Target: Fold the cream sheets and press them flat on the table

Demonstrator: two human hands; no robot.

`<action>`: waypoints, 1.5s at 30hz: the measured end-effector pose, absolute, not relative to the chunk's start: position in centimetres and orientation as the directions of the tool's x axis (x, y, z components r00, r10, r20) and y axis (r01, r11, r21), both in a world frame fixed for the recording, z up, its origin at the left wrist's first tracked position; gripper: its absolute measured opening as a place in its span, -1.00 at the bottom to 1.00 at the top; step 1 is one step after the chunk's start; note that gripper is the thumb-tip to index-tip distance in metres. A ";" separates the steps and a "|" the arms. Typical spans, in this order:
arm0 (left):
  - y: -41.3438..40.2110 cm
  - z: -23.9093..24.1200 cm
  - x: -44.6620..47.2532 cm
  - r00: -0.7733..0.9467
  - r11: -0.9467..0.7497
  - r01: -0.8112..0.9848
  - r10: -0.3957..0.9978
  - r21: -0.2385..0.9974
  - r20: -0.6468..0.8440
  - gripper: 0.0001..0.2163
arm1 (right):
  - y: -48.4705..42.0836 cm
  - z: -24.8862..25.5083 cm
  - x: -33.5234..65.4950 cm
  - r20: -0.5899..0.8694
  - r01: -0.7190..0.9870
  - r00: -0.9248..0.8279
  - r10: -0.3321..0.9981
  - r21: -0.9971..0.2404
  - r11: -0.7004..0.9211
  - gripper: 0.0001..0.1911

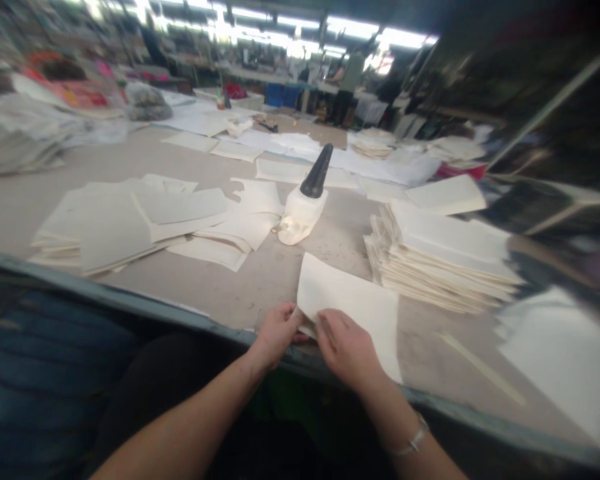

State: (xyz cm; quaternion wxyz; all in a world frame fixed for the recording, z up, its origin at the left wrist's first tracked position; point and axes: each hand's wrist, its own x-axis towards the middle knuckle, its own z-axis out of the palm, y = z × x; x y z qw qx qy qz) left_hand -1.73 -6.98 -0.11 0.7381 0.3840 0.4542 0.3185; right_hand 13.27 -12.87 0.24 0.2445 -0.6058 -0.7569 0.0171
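Observation:
A cream-coloured flat sheet [365,300], cloth or paper, lies at the table's near edge with its left end lifted. My left hand [277,330] is closed on the sheet's near left edge, its fingertips partly hidden under it. Just to the right, my right hand [347,343] pinches the same edge between thumb and fingers, a bracelet at its wrist. Beyond the sheet stands a white object [303,213] with a black tapered handle-like part [317,172] leaning up to the right; I cannot make out its kind.
Cut cream pieces [115,220] lie in a loose pile at left. A thick stack of folded cream pieces [445,260] is at right, with a narrow strip [483,368] and more sheets [570,360] nearer. Behind are a red container [70,87] and a standing person [350,83].

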 end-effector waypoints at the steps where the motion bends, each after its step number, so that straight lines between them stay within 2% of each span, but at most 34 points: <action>1: -6.9 -0.2 -1.6 0.367 0.497 -0.111 0.825 0.861 -0.429 -0.76 | -12.9 0.1 13.0 0.359 0.910 -0.165 0.919 -0.304 0.282 -0.69; 3: -6.8 -0.3 -1.3 0.343 0.494 -0.092 0.831 0.864 -0.439 -0.84 | -12.9 -0.4 12.8 0.377 0.913 -0.205 0.903 -0.259 0.316 -0.60; 5: -6.7 -0.3 -1.1 0.324 0.503 -0.071 0.829 0.862 -0.456 -0.90 | -12.6 -0.8 13.3 0.396 0.910 -0.218 0.892 -0.248 0.333 -0.59; 11: -6.5 0.6 -1.2 0.304 0.554 -0.085 0.806 0.828 -0.508 -0.89 | -12.0 0.7 17.2 0.570 0.930 -0.063 0.819 -0.264 0.256 -0.61; 15: -6.7 0.7 -1.3 0.352 0.538 -0.119 0.809 0.835 -0.471 -0.83 | -12.7 1.7 16.5 0.459 0.931 -0.227 0.859 -0.157 0.330 -0.51; 18: -6.8 0.4 -1.3 0.364 0.544 -0.148 0.806 0.826 -0.466 -0.73 | -13.1 0.9 14.3 0.403 0.914 -0.312 0.860 -0.119 0.388 -0.54; 26: -6.8 0.2 -1.1 0.360 0.582 -0.168 0.788 0.796 -0.500 -0.67 | -13.2 0.4 14.1 0.375 0.877 -0.358 0.855 -0.179 0.446 -0.51; 34: -6.8 0.4 -1.3 0.365 0.609 -0.212 0.775 0.764 -0.516 -0.71 | -13.5 0.0 13.6 0.374 0.892 -0.387 0.843 -0.081 0.445 -0.55; 38: -6.9 0.4 -1.5 0.350 0.587 -0.272 0.798 0.763 -0.490 -0.71 | -13.5 -0.4 13.3 0.360 0.884 -0.395 0.845 -0.100 0.456 -0.54; 42: -7.0 0.7 -1.6 0.387 0.579 -0.189 0.786 0.793 -0.481 -0.69 | -13.6 -0.4 13.6 0.343 0.884 -0.379 0.860 -0.140 0.445 -0.52; 45: -6.8 1.1 -1.7 0.422 0.586 -0.142 0.765 0.798 -0.487 -0.70 | -13.8 -0.3 13.7 0.319 0.881 -0.343 0.883 -0.217 0.421 -0.54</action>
